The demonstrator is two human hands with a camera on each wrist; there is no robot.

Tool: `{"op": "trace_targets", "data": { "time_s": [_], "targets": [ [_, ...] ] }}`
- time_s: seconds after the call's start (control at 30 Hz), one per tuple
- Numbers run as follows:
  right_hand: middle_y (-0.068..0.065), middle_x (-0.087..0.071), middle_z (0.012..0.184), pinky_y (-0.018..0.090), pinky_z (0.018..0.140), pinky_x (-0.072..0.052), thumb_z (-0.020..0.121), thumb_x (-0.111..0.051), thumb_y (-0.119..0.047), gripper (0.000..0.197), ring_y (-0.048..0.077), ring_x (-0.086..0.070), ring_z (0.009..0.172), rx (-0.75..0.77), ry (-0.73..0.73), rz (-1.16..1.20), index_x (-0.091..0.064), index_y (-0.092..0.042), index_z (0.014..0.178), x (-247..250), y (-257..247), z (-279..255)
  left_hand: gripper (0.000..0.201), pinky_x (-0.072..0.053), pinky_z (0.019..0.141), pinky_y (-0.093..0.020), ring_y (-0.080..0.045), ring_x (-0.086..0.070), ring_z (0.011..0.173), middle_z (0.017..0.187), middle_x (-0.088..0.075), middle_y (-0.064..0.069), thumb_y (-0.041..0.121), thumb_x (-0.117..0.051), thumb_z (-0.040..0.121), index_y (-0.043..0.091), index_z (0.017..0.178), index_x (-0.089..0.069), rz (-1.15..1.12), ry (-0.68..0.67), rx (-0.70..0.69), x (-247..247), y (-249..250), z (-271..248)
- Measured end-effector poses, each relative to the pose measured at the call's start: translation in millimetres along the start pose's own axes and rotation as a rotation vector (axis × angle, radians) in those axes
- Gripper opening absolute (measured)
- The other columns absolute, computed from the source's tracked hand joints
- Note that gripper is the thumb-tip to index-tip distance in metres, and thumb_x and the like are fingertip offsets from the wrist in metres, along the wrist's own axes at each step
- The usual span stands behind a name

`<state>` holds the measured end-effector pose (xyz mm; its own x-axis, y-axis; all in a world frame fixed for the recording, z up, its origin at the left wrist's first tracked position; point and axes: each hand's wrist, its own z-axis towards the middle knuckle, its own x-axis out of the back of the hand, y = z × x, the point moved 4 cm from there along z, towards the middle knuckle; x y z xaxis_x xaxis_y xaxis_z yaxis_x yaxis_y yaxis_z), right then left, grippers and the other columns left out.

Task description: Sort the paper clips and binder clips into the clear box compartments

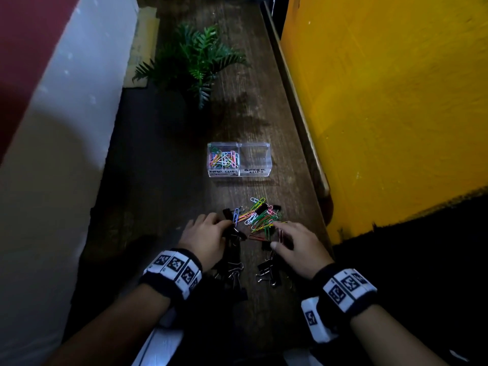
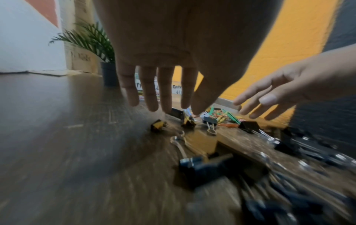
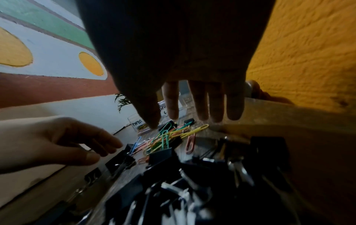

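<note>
Clear box [image 1: 239,173]: sits on the desk [image 1: 163,180], far of the pile, two compartments side by side, each with a handwritten label on the near wall.
Left compartment: marked for paper clips; holds a loose layer of coloured paper clips [image 1: 224,158].
Right compartment: marked for binder clips; looks bare, no binder clip visible inside.
Mixed pile [image 1: 260,216]: coloured paper clips tangled with a few black binder clips, lying between the box and the hands.
Binder clips [image 1: 266,272]: a larger scatter of black ones with silver handles, near side of the pile, between and under the two wrists.
Left hand [image 1: 204,237]: low over the left edge of the pile, fingers straight and slightly apart in the left wrist view, tips at the binder clips; nothing pinched that I can see.
Right hand [image 1: 297,247]: low over the right edge of the pile, fingers spread and pointing down at the clips; holds nothing.
Progress: partway, by my reading. A share of paper clips is boxed; binder clips not started.
Left to do: clear the remaining paper clips from the tangle, then move every binder clip to the right compartment.
Other: potted fern [image 1: 195,56] at the far end of the desk; yellow wall [image 1: 383,101] along the right.
</note>
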<state>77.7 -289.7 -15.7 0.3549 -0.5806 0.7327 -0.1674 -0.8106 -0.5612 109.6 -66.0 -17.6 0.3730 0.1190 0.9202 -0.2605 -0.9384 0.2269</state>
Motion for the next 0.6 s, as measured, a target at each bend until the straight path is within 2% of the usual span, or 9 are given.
{"op": "trace_targets", "data": {
  "time_s": [0.07, 0.13, 0.2, 0.33, 0.43, 0.53, 0.6],
  "targets": [
    [-0.003, -0.054, 0.124, 0.029, 0.095, -0.042, 0.087, -0.063, -0.035, 0.046, 0.017, -0.052, 0.116, 0.028, 0.096, -0.019, -0.053, -0.029, 0.132, 11.6, 0.4, 6.7, 0.042, -0.037, 0.092, -0.037, -0.023, -0.045, 0.113, 0.121, -0.05, 0.003, 0.034, -0.048, 0.089, 0.035, 0.131, -0.049, -0.032, 0.048, 0.011, 5.8, 2.1, 5.9],
    [-0.003, -0.056, 0.117, 0.028, 0.089, -0.043, 0.089, -0.061, -0.032, 0.042, 0.016, -0.054, 0.109, 0.02, 0.151, -0.062, -0.055, -0.027, 0.13, 19.4, -1.2, 14.0, 0.037, -0.04, 0.091, -0.037, -0.024, -0.047, 0.112, 0.12, -0.051, 0.002, 0.033, -0.049, 0.09, 0.032, 0.127, -0.053, -0.056, 0.085, 0.012, 10.0, 8.5, 17.2],
    [-0.002, -0.057, 0.119, 0.031, 0.093, -0.044, 0.089, -0.059, -0.032, 0.041, 0.018, -0.053, 0.112, 0.026, 0.159, -0.12, -0.055, -0.027, 0.13, 21.4, -4.3, 21.1, 0.035, -0.041, 0.09, -0.036, -0.024, -0.048, 0.113, 0.12, -0.052, 0.0, 0.034, -0.05, 0.091, 0.029, 0.125, -0.055, -0.059, 0.07, 0.025, 10.1, 15.2, 29.6],
    [0.001, -0.05, 0.135, 0.037, 0.103, -0.039, 0.091, -0.054, -0.036, 0.047, 0.023, -0.045, 0.123, 0.011, 0.027, -0.284, -0.047, -0.027, 0.137, 8.4, -8.2, 24.7, 0.032, -0.042, 0.089, -0.036, -0.025, -0.048, 0.114, 0.122, -0.05, -0.001, 0.036, -0.049, 0.093, 0.026, 0.123, -0.056, -0.021, 0.013, 0.049, 3.0, 19.6, 39.9],
    [0.0, -0.049, 0.136, 0.037, 0.103, -0.038, 0.092, -0.052, -0.035, 0.045, 0.022, -0.045, 0.122, 0.03, -0.043, -0.326, -0.048, -0.027, 0.137, -0.8, -7.1, 20.4, 0.031, -0.044, 0.087, -0.037, -0.024, -0.049, 0.112, 0.122, -0.048, -0.001, 0.037, -0.05, 0.092, 0.025, 0.12, -0.055, -0.023, 0.004, 0.07, -2.2, 12.3, 35.0],
    [-0.005, -0.057, 0.118, 0.032, 0.093, -0.043, 0.092, -0.054, -0.033, 0.031, 0.017, -0.052, 0.111, 0.082, -0.029, -0.268, -0.061, -0.026, 0.121, -1.3, -4.4, 17.7, 0.028, -0.046, 0.084, -0.038, -0.024, -0.05, 0.11, 0.121, -0.049, -0.001, 0.033, -0.054, 0.09, 0.025, 0.116, -0.055, -0.022, -0.012, 0.112, -3.2, 1.1, 31.2],
    [-0.007, -0.06, 0.105, 0.028, 0.084, -0.046, 0.09, -0.057, -0.028, 0.022, 0.014, -0.057, 0.099, 0.072, 0.045, -0.201, -0.067, -0.026, 0.11, 5.7, -0.6, 19.5, 0.027, -0.046, 0.082, -0.037, -0.024, -0.052, 0.107, 0.119, -0.05, -0.001, 0.029, -0.055, 0.089, 0.024, 0.115, -0.055, -0.018, -0.018, 0.132, -1.5, -4.1, 30.9]
  ]
}}
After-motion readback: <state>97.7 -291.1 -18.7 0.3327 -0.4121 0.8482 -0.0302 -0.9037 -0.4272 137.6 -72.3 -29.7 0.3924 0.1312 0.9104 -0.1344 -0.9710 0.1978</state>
